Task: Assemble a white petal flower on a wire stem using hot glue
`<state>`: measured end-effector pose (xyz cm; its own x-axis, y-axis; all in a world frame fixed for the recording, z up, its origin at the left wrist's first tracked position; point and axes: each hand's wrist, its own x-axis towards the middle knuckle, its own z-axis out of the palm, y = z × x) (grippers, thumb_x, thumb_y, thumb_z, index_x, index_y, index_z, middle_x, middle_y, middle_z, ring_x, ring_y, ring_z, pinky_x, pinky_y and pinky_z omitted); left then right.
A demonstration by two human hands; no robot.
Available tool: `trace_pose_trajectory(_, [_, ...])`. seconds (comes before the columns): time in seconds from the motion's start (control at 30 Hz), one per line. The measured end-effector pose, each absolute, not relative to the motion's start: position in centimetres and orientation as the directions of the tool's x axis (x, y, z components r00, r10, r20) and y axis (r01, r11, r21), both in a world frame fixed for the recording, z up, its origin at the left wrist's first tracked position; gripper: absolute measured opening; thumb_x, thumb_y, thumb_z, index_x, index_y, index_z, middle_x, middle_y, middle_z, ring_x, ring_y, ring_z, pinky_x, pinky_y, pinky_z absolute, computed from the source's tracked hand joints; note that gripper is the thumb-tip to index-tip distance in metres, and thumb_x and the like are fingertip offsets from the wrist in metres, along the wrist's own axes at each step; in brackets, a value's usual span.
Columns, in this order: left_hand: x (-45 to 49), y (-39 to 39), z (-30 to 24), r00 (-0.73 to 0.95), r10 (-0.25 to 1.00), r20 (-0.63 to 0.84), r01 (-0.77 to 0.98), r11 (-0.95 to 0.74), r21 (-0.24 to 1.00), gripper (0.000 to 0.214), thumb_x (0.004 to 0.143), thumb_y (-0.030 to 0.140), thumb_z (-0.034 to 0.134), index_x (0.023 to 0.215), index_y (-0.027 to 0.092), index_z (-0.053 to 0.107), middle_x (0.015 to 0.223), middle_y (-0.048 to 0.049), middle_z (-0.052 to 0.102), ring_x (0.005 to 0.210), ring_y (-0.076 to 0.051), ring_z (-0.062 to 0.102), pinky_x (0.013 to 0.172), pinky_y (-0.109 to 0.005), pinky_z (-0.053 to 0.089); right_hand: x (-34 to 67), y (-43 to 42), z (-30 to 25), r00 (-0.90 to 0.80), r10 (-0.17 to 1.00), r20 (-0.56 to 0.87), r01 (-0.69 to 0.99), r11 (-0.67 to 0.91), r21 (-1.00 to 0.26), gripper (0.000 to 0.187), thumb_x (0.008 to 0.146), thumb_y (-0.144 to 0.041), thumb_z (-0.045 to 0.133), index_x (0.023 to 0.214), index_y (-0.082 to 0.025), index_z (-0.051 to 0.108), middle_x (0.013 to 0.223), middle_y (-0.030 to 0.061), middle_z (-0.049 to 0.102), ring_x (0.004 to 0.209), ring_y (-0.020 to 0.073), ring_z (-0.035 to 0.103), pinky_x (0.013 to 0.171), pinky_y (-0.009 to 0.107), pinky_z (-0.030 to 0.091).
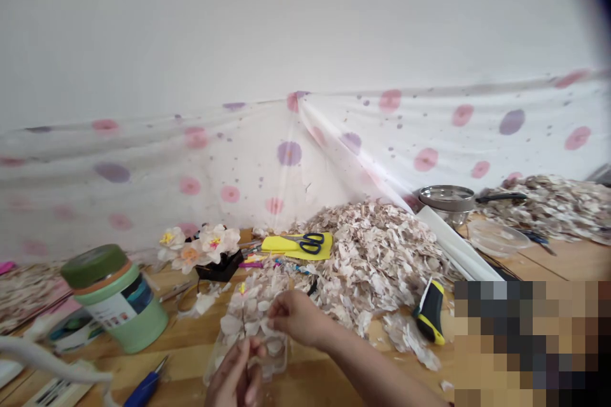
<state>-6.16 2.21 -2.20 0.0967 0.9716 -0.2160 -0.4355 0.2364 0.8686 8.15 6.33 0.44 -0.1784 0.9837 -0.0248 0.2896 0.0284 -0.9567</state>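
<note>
My left hand is closed at the bottom centre, pinching a thin dark flower stem that stands upright. At the stem's top is a small yellow and pink flower centre. To the right, my right hand is closed, fingertips together just beside the stem. Whether a petal is between those fingertips I cannot tell. Beneath both hands lies a clear plastic tray with pale petals in and around it. My hands partly cover the tray.
A large heap of petals lies behind my right hand. Scissors rest on yellow sheets. Finished flowers, a green jar and a blue-handled tool are left. A utility knife and metal pan are right.
</note>
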Motion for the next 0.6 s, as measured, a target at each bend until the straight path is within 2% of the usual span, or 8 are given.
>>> trace_pose_trajectory(0.03, [-6.0, 2.5, -1.7, 0.088, 0.975, -0.204, -0.451, 0.222, 0.865, 0.047, 0.045, 0.053, 0.083, 0.067, 0.015, 0.066, 0.052, 0.0013, 0.062, 0.025, 0.002, 0.027, 0.025, -0.010, 0.017, 7.9, 7.1, 0.8, -0.150, 0.989, 0.004, 0.323, 0.053, -0.945, 0.011, 0.069, -0.008, 0.061, 0.076, -0.012, 0.069, 0.060, -0.0024, 0.059, 0.053, 0.0079, 0.046, 0.052, 0.018, 0.035])
trace_pose_trajectory(0.13, [-5.6, 3.5, -0.2, 0.030, 0.985, -0.171, -0.492, 0.163, 0.855, 0.033, 0.056, 0.039, 0.082, 0.071, 0.013, 0.067, 0.059, 0.0009, 0.062, 0.031, 0.002, 0.033, 0.027, -0.007, 0.021, 7.7, 9.4, 1.7, -0.101, 0.991, 0.089, 0.424, 0.124, -0.897, 0.018, 0.070, -0.011, 0.063, 0.086, -0.012, 0.071, 0.078, 0.0038, 0.068, 0.069, 0.0136, 0.058, 0.062, 0.021, 0.041])
trace_pose_trajectory(0.23, [-5.6, 4.7, 0.8, 0.048, 0.971, -0.234, -0.572, 0.219, 0.790, 0.010, 0.072, 0.019, 0.070, 0.070, 0.010, 0.067, 0.058, 0.0008, 0.058, 0.032, 0.002, 0.033, 0.027, -0.006, 0.023, 8.7, 10.6, 1.9, -0.057, 0.984, 0.168, 0.523, 0.173, -0.835, 0.015, 0.071, -0.012, 0.062, 0.082, -0.014, 0.072, 0.085, 0.0062, 0.071, 0.079, 0.0182, 0.062, 0.071, 0.024, 0.042])
trace_pose_trajectory(0.3, [-5.8, 5.3, 1.0, 0.077, 0.949, -0.304, -0.628, 0.283, 0.725, 0.014, 0.081, 0.011, 0.056, 0.071, 0.008, 0.066, 0.058, 0.0008, 0.055, 0.031, 0.002, 0.032, 0.027, -0.007, 0.023, 9.9, 10.5, 1.3, -0.029, 0.978, 0.208, 0.584, 0.185, -0.790, 0.015, 0.073, -0.011, 0.058, 0.075, -0.014, 0.072, 0.080, 0.0078, 0.071, 0.077, 0.0199, 0.062, 0.071, 0.027, 0.041])
trace_pose_trajectory(0.4, [-6.1, 5.7, 0.6, 0.131, 0.928, -0.350, -0.670, 0.343, 0.659, 0.028, 0.088, 0.013, 0.043, 0.072, 0.008, 0.066, 0.057, 0.0006, 0.053, 0.031, 0.001, 0.032, 0.027, -0.008, 0.024, 11.4, 9.2, -0.1, -0.023, 0.956, 0.291, 0.658, 0.234, -0.715, 0.016, 0.074, -0.010, 0.055, 0.075, -0.014, 0.070, 0.081, 0.0092, 0.069, 0.081, 0.0213, 0.059, 0.078, 0.031, 0.038])
trace_pose_trajectory(0.5, [-6.2, 5.7, -0.1, 0.125, 0.942, -0.312, -0.642, 0.316, 0.699, 0.019, 0.083, 0.022, 0.057, 0.072, 0.010, 0.067, 0.055, 0.0012, 0.054, 0.032, 0.001, 0.033, 0.028, -0.008, 0.023, 11.9, 7.6, -1.5, -0.102, 0.925, 0.366, 0.699, 0.328, -0.636, 0.014, 0.075, -0.010, 0.055, 0.075, -0.017, 0.067, 0.083, 0.0060, 0.066, 0.089, 0.0204, 0.054, 0.087, 0.033, 0.031])
trace_pose_trajectory(0.53, [-6.2, 5.8, -0.4, 0.108, 0.952, -0.287, -0.617, 0.291, 0.731, 0.016, 0.076, 0.027, 0.067, 0.072, 0.011, 0.067, 0.055, 0.0018, 0.055, 0.032, 0.001, 0.033, 0.028, -0.008, 0.022, 11.8, 7.2, -1.8, -0.130, 0.913, 0.388, 0.708, 0.359, -0.608, 0.013, 0.077, -0.012, 0.055, 0.076, -0.017, 0.067, 0.084, 0.0054, 0.065, 0.090, 0.0202, 0.053, 0.088, 0.033, 0.030])
trace_pose_trajectory(0.6, [-6.1, 5.8, -0.7, 0.069, 0.968, -0.241, -0.560, 0.238, 0.794, 0.030, 0.058, 0.036, 0.081, 0.072, 0.013, 0.067, 0.054, 0.0033, 0.056, 0.032, 0.001, 0.032, 0.028, -0.008, 0.021, 11.3, 6.7, -2.1, -0.183, 0.883, 0.433, 0.730, 0.417, -0.541, 0.010, 0.080, -0.018, 0.056, 0.081, -0.018, 0.066, 0.090, 0.0051, 0.063, 0.094, 0.0205, 0.050, 0.089, 0.034, 0.029])
